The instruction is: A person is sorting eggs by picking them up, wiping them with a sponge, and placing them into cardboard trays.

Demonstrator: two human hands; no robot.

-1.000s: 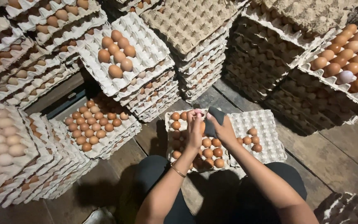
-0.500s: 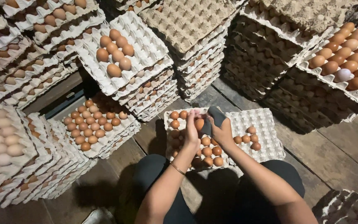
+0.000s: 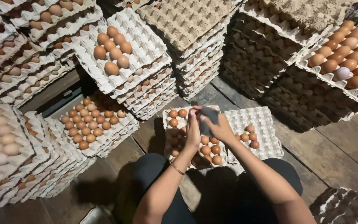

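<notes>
My left hand (image 3: 193, 130) and my right hand (image 3: 222, 130) meet above a grey pulp egg tray (image 3: 167, 124) on the wooden floor in front of my knees. The right hand is closed on a small dark grey cloth (image 3: 209, 115). The left hand's fingers curl against the cloth around a brown egg that is almost wholly hidden. The tray below holds several brown eggs (image 3: 210, 149). A second tray (image 3: 266, 124) lies touching it on the right, with a few brown eggs (image 3: 250, 136) near its left side.
Stacks of egg trays ring me: a low full stack (image 3: 92, 124) at left, a taller one (image 3: 117, 45) behind it, empty trays (image 3: 187, 25) at centre back. The right stack (image 3: 349, 62) has one white egg (image 3: 342, 74).
Both hands stayed together over the front tray, shifting only slightly. The egg seen between them earlier is now covered by the cloth and fingers.
</notes>
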